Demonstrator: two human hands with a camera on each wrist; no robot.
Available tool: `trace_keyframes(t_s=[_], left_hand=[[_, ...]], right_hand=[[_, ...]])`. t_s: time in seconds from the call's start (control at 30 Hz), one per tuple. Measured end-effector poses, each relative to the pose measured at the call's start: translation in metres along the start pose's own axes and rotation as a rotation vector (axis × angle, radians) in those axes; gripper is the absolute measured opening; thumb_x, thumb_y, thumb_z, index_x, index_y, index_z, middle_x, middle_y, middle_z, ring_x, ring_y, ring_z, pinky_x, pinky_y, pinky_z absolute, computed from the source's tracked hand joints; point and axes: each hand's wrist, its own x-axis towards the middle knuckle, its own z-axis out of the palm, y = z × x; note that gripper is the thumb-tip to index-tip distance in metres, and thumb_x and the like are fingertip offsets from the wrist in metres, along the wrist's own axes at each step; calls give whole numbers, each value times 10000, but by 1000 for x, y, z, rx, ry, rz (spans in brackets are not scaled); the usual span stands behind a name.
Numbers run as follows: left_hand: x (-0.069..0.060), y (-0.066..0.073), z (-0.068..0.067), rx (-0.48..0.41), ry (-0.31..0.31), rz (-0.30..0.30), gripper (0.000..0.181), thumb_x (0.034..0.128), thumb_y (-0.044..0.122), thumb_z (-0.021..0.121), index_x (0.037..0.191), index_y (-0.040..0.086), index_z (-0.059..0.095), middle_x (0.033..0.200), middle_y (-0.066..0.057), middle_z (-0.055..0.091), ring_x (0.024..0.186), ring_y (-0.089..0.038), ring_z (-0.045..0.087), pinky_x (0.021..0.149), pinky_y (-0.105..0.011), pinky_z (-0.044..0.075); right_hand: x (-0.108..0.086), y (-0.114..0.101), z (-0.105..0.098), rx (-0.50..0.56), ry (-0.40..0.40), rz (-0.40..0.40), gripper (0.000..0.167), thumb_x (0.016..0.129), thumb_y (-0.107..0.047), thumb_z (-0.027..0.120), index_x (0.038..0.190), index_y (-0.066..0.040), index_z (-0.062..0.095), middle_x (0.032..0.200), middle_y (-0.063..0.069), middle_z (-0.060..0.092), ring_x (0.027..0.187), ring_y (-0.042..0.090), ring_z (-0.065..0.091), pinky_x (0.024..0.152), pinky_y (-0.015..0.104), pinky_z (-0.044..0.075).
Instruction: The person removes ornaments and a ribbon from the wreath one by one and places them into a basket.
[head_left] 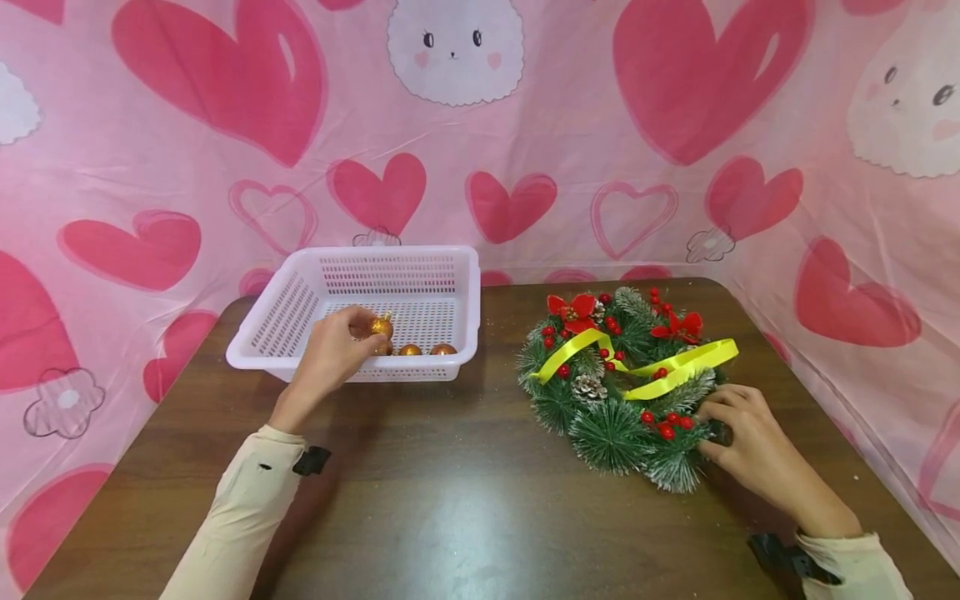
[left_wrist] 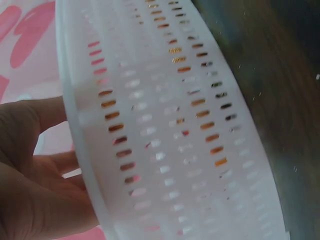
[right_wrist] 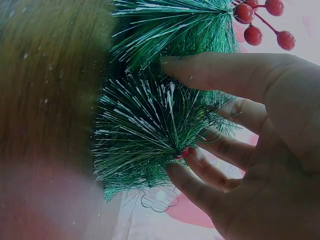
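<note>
My left hand (head_left: pixel 336 346) is over the near side of a white plastic basket (head_left: pixel 467 308), pinching a gold Christmas bauble (head_left: pixel 382 325) between thumb and fingers. More baubles (head_left: pixel 410 351) lie in the basket below. In the left wrist view the basket wall (left_wrist: pixel 150 130) hides the left fingertips. A green Christmas wreath (head_left: pixel 622 433) with red berries, red flowers and pine cones lies on the right of the table. My right hand (head_left: pixel 757 446) grips its right edge, thumb and fingers (right_wrist: pixel 215 75) around the frosted needles. A yellow ribbon (head_left: pixel 682 367) is draped across the wreath.
The brown wooden table (head_left: pixel 442 517) carries both things, the basket at the back left. Behind it hangs a pink cloth (head_left: pixel 570 158) printed with hearts, close to the table's back edge.
</note>
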Motion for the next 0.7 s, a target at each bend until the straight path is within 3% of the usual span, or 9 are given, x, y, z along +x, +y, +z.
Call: trace_keyframes(t_s=[0.23, 0.5, 0.7], left_hand=[[-1, -2, -10, 29, -118, 6, 279, 864, 148, 726, 1056, -53, 702, 969, -181, 713, 912, -328, 671, 802, -467, 507], [-1, -3, -8, 33, -122, 1, 258, 869, 149, 737, 1043, -39, 705, 928, -154, 697, 898, -315, 648, 759, -423, 485], [-1, -1, -7, 16, -114, -9, 288, 882, 161, 728, 1070, -56, 698, 977, -191, 709, 931, -337, 661, 799, -482, 519]], right_hand=[[0, 0, 0, -4, 6, -4, 353, 513, 54, 857, 779, -64, 657, 919, 149, 621, 1037, 437, 435, 849, 543, 326], [-1, -1, 0, -3, -3, 8, 350, 520, 60, 853, 793, -51, 665, 933, 164, 626, 1053, 438, 428, 847, 543, 331], [0, -1, 0, -6, -6, 8, 348, 526, 58, 855, 803, -41, 668, 936, 167, 625, 1058, 439, 425, 849, 549, 334]])
